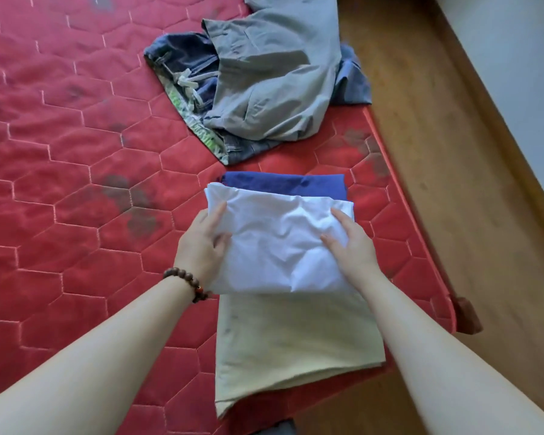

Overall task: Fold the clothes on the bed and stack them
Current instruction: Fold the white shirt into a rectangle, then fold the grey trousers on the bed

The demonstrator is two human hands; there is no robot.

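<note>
Two hands grasp a folded white garment over a stack on the red bed.

At the left and across most of the frame lies the red quilted mattress (76,171) with dark smudges. Left of centre, the left hand (201,243), a beaded bracelet (186,282) on its wrist, grips the left edge of the folded white garment (274,246), thumb on top and fingers curled under the cloth. At the centre that garment lies over a folded blue garment (289,185), whose far edge shows above it, and over a folded cream garment (296,337) that reaches toward the lower frame. Above the centre, well apart from the stack, lies an unfolded heap: blue drawstring shorts (189,73) under grey trousers (264,73). Right of centre, the right hand (352,246) grips the white garment's right edge, fingers over the cloth. At the far right runs the wooden bed frame (437,152).
</note>
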